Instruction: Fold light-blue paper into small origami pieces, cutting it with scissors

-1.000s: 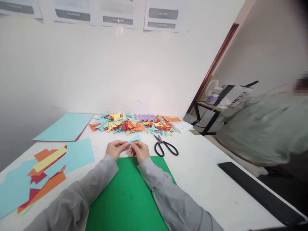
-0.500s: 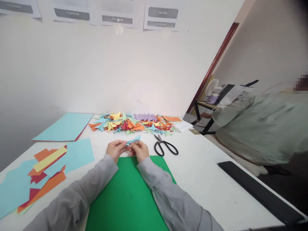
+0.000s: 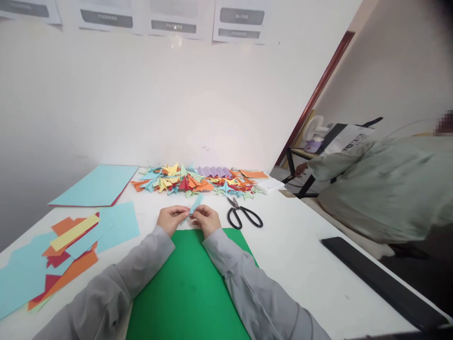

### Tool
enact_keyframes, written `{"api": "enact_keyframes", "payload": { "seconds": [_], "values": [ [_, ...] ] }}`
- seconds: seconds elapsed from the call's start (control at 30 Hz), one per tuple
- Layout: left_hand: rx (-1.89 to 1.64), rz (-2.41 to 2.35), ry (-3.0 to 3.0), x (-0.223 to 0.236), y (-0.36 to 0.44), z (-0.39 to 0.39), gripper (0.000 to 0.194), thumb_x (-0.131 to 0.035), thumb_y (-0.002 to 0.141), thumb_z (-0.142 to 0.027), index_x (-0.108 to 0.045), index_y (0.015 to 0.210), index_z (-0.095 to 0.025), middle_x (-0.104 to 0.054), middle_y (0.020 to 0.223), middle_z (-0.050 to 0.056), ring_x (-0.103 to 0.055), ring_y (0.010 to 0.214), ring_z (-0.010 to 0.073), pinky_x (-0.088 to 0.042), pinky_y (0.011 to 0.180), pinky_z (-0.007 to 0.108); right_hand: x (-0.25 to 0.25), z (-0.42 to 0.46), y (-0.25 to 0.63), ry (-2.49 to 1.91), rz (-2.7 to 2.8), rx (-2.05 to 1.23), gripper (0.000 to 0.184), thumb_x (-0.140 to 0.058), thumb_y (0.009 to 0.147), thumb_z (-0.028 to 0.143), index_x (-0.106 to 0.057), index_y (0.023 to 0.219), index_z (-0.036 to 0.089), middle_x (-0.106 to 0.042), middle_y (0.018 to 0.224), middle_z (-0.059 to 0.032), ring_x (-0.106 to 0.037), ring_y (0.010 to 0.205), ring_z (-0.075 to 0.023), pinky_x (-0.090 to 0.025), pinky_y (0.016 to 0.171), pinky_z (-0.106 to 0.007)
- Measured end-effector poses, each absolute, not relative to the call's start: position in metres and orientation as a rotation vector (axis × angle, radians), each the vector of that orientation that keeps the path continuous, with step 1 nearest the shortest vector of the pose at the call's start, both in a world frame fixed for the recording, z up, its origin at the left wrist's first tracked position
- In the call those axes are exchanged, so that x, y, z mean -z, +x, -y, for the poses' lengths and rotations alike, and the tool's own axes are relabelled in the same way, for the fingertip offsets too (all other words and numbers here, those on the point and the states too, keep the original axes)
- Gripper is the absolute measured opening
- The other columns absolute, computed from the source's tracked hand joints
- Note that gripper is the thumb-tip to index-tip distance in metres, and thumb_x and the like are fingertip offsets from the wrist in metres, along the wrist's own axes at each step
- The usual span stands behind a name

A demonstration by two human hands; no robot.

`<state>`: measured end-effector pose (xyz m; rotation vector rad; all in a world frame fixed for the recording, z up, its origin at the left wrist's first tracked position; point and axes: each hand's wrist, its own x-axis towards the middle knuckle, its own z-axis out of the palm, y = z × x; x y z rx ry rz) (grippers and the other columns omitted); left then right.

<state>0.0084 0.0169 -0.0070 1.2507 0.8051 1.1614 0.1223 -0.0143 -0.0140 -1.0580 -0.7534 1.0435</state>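
A small folded piece of light-blue paper (image 3: 197,203) is pinched between my two hands, its upper end pointing up and away from me. My left hand (image 3: 172,219) grips its lower left side with thumb and fingertips. On the other side, my right hand (image 3: 206,219) pinches it close to the middle; the fingers hide part of the folds. Both hands hover over the far edge of a green sheet (image 3: 187,283). Black-handled scissors (image 3: 244,213) lie partly open to the right of my right hand.
Along the wall lies a heap of folded paper pieces (image 3: 187,182) in several colours. Paper offcuts (image 3: 71,241) and a blue sheet (image 3: 94,185) are at the left. A long black bar (image 3: 375,278) lies at the right edge. Beyond the table sits another person (image 3: 375,184).
The light-blue paper has turned from nearly flat to more upright between my fingers. My hands stay in almost the same place. The other person's arm has shifted slightly.
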Motion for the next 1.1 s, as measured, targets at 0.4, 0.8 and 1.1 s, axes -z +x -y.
{"api": "enact_keyframes", "payload": {
  "seconds": [0.4, 0.8, 1.1],
  "values": [
    [-1.129, -0.74, 1.065, 0.0, 0.006, -0.016, 0.013, -0.063, 0.054, -0.023, -0.061, 0.048, -0.012, -0.06, 0.058, 0.004, -0.052, 0.052, 0.011, -0.041, 0.051, 0.022, 0.009, 0.019, 0.122, -0.913, 0.812, -1.299, 0.014, -0.063, 0.049, 0.019, -0.053, 0.058, 0.014, -0.058, 0.048, 0.0014, -0.054, 0.044, -0.0104, -0.042, 0.044, -0.021],
    [-1.056, -0.565, 0.928, -0.004, 0.01, -0.009, 0.02, -0.059, 0.063, -0.03, -0.054, 0.057, -0.012, -0.052, 0.049, 0.0, -0.047, 0.043, 0.0078, -0.036, 0.046, 0.022, -0.007, 0.036, 0.126, -0.515, 0.683, -1.864, 0.019, -0.038, 0.049, 0.017, -0.049, 0.064, 0.014, -0.04, 0.046, 0.002, -0.027, 0.038, -0.0078, -0.025, 0.038, -0.021],
    [-1.062, -0.597, 0.918, -0.001, 0.009, -0.011, 0.016, -0.059, 0.058, -0.023, -0.051, 0.05, -0.012, -0.05, 0.043, 0.0, -0.046, 0.041, 0.0085, -0.035, 0.044, 0.022, -0.005, 0.033, 0.129, -0.484, 0.63, -1.925, 0.012, -0.037, 0.048, 0.018, -0.043, 0.058, 0.016, -0.032, 0.044, 0.0039, -0.02, 0.038, -0.0071, -0.021, 0.039, -0.02]
  ]
}}
